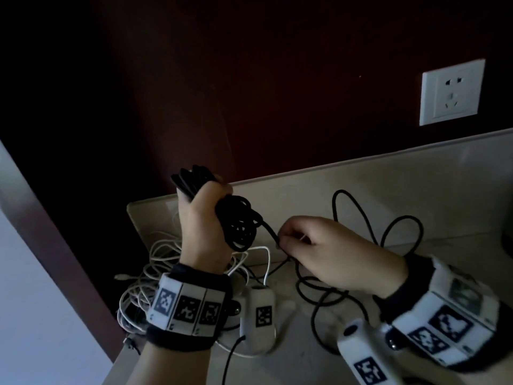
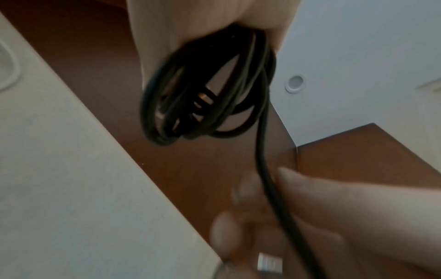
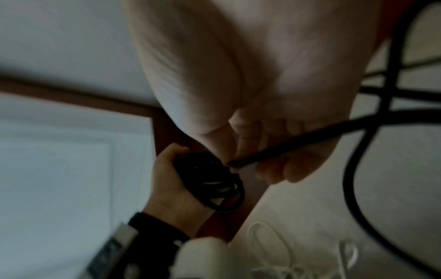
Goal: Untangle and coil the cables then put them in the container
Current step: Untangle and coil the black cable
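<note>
left hand (image 1: 204,218) gripped the black cable (image 1: 238,226) coil, right hand (image 1: 327,251) pinched its loose end; slack could've snagged the white cables (image 1: 155,262)

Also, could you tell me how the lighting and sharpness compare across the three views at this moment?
Head view: dim, wall nearly black, yet the black cable coil in the left hand reads sharply. Left wrist view: coil fairly sharp, right hand blurred. Right wrist view: soft throughout, palm close and smeared, white cables hazy.
</note>
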Demonstrator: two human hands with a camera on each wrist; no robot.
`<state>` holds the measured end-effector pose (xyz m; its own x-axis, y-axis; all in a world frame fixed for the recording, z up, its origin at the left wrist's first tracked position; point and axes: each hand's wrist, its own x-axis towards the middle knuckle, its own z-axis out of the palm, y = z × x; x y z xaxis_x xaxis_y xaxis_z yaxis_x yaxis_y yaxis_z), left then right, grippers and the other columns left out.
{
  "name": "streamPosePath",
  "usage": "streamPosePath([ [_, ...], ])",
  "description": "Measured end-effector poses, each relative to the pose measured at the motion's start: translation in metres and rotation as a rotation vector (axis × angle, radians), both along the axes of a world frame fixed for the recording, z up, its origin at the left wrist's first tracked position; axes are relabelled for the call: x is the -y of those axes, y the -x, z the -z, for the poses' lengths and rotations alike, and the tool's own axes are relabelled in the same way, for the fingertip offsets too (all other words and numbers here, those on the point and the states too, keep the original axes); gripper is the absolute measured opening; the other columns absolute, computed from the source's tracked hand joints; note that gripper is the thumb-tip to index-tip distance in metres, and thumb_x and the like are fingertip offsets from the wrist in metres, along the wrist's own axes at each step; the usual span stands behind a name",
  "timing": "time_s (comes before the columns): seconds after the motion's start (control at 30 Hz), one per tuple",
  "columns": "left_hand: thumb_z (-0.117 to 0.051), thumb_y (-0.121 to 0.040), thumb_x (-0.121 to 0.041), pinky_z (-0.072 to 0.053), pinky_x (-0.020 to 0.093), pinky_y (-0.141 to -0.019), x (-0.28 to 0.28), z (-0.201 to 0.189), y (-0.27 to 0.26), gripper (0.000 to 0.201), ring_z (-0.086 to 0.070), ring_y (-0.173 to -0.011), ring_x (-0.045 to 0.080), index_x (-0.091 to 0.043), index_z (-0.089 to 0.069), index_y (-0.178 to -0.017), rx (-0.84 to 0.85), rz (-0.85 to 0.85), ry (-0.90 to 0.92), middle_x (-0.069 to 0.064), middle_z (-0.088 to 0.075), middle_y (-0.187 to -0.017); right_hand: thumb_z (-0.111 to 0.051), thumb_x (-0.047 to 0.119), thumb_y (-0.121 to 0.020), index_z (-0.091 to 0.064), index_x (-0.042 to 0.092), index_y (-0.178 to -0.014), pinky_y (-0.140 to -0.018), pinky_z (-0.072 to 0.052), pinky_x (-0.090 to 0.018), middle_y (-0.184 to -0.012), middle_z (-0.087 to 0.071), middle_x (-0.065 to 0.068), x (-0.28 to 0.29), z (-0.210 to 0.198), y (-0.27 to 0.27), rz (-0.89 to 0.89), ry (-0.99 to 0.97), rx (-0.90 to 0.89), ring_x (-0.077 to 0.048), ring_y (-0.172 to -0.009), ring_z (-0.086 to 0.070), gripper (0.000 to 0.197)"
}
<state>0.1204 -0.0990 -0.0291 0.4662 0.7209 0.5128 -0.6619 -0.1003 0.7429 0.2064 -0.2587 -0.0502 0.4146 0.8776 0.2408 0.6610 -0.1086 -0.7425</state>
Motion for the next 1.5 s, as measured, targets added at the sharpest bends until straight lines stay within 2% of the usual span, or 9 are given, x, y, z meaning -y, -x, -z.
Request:
streamPosePath([
  [0.17,-0.054,-0.067,-0.010,-0.042,0.040,-0.073,-0.002,-0.005,0.006,0.009,-0.050,-0.068,0.017,-0.009,-0.050,-0.075,0.085,0.118,0.125,0.004,-0.052,-0.073,-0.036,0.040,-0.105,-0.060,0.014,-0.085,-0.047,-0.025,-0.022,-0.057,-0.034,0.007,0.009,-0.006,-0.005,-0.210,0.181,-0.367,-0.008,-0.047,-0.027,0.041],
  [0.4,-0.066,-0.059,-0.015,-0.042,0.042,-0.085,0.000,-0.006,0.017,0.034,-0.052,-0.080,0.019,-0.015,-0.053,-0.091,0.140,0.535,0.095,0.004,-0.056,-0.089,-0.055,0.069,-0.082,-0.073,0.024,-0.067,-0.071,-0.047,-0.035,-0.060,-0.052,-0.009,0.024,-0.024,-0.038,-0.021,0.319,0.000,-0.021,-0.058,-0.055,0.051],
  [0.6,-0.076,-0.051,-0.017,-0.040,0.039,-0.083,0.012,-0.002,0.009,0.063,-0.046,-0.084,0.019,-0.013,-0.047,-0.107,-0.097,0.840,-0.059,0.008,-0.049,-0.101,-0.064,0.046,-0.086,-0.073,0.029,-0.062,-0.038,-0.026,-0.020,-0.040,-0.046,0.005,0.037,-0.037,-0.028,0.110,0.120,0.330,-0.009,-0.036,-0.036,0.030],
  [0.7,-0.062,-0.047,-0.009,-0.041,0.038,-0.079,0.016,0.000,0.010,0.063,-0.049,-0.084,0.021,-0.011,-0.047,-0.108,-0.200,0.807,-0.091,0.009,-0.050,-0.097,-0.059,0.048,-0.086,-0.073,0.031,-0.069,-0.047,-0.040,-0.024,-0.053,-0.062,0.002,0.038,-0.039,-0.018,0.127,-0.006,0.482,-0.012,-0.046,-0.052,0.028],
  [0.87,-0.057,-0.049,-0.012,-0.042,0.044,-0.081,0.024,0.004,0.008,0.057,-0.057,-0.098,0.031,-0.009,-0.050,-0.105,-0.361,0.603,-0.262,0.014,-0.053,-0.097,-0.053,0.030,-0.098,-0.074,0.026,-0.084,-0.051,-0.038,-0.016,-0.049,-0.049,0.004,0.029,-0.031,-0.008,0.111,-0.039,0.496,-0.005,-0.054,-0.052,0.026],
  [1.1,-0.060,-0.053,-0.010,-0.041,0.040,-0.065,0.024,0.001,0.004,0.042,-0.055,-0.078,0.033,-0.006,-0.049,-0.093,-0.497,0.493,-0.433,0.023,-0.052,-0.083,-0.053,0.033,-0.097,-0.064,0.017,-0.087,-0.045,-0.029,-0.023,-0.057,-0.046,0.008,0.015,-0.013,-0.005,0.240,-0.131,0.667,-0.009,-0.051,-0.045,0.022],
  [1.23,-0.060,-0.054,-0.006,-0.035,0.034,-0.058,0.025,-0.001,0.008,0.035,-0.048,-0.067,0.025,-0.009,-0.047,-0.086,-0.503,0.528,-0.392,0.008,-0.048,-0.073,-0.059,0.041,-0.090,-0.052,0.018,-0.104,-0.044,-0.036,-0.028,-0.057,-0.047,0.008,0.013,-0.010,-0.005,0.252,-0.193,0.656,-0.006,-0.048,-0.046,0.028],
  [1.33,-0.063,-0.052,-0.010,-0.026,0.039,-0.059,0.025,-0.004,0.011,0.047,-0.036,-0.077,0.032,-0.004,-0.045,-0.095,-0.463,0.496,-0.391,0.018,-0.040,-0.084,-0.053,0.040,-0.095,-0.057,0.020,-0.089,-0.043,-0.032,-0.024,-0.053,-0.046,0.007,0.018,-0.017,-0.014,0.240,-0.171,0.622,-0.007,-0.046,-0.048,0.022],
  [1.5,-0.067,-0.045,-0.012,-0.042,0.030,-0.070,-0.001,-0.009,0.020,0.063,-0.047,-0.085,0.027,-0.012,-0.047,-0.104,-0.403,0.347,-0.279,0.010,-0.048,-0.092,-0.041,0.035,-0.101,-0.063,0.027,-0.079,-0.046,-0.035,-0.024,-0.045,-0.046,0.004,0.037,-0.027,-0.044,0.199,0.049,0.529,-0.008,-0.042,-0.046,0.032],
])
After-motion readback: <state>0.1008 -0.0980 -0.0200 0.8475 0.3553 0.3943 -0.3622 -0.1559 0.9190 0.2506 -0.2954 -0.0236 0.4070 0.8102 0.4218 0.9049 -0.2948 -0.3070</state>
